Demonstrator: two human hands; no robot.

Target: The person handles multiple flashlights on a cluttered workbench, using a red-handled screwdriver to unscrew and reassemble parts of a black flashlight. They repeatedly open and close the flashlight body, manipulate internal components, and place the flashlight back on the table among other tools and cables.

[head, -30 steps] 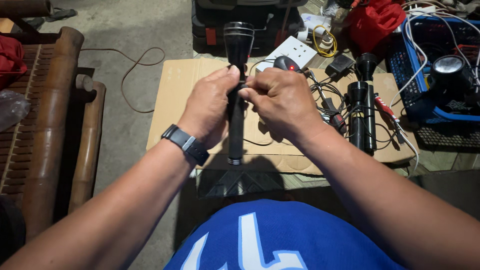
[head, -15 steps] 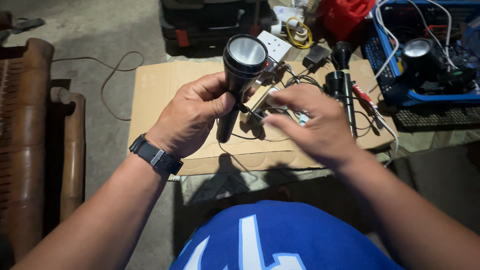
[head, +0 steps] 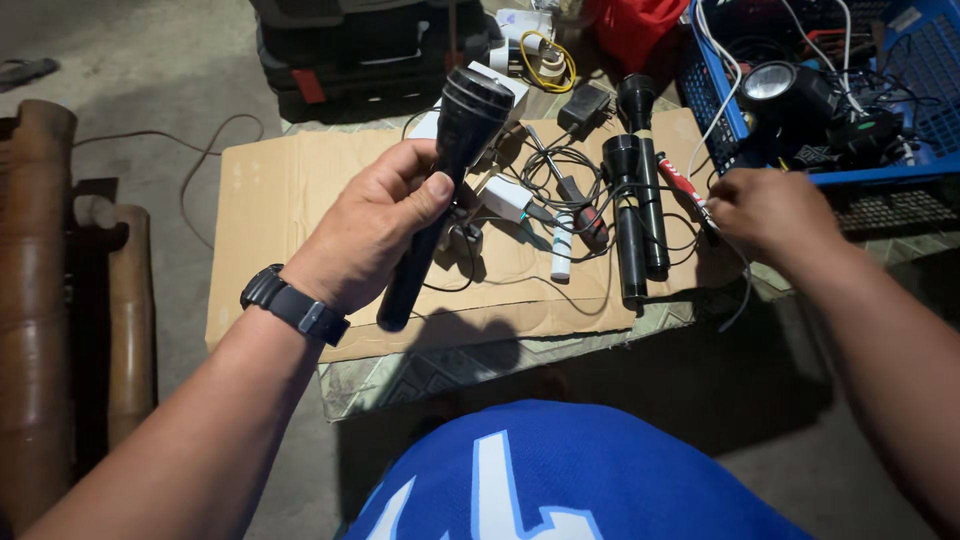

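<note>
Flashlight [head: 440, 190], long and black, sits in my left hand [head: 375, 235], fingers wrapped round its barrel, lens end tilted up and away over the cardboard sheet [head: 280, 190]. My right hand [head: 765, 215] is loosely curled at the sheet's right edge, on a red-handled tool [head: 685, 190] just beside two more black flashlights [head: 635, 200]; I cannot tell whether it grips. Half a second ago that hand was at the held flashlight; now it is well apart. A blue crate [head: 800, 175] lies beyond.
</note>
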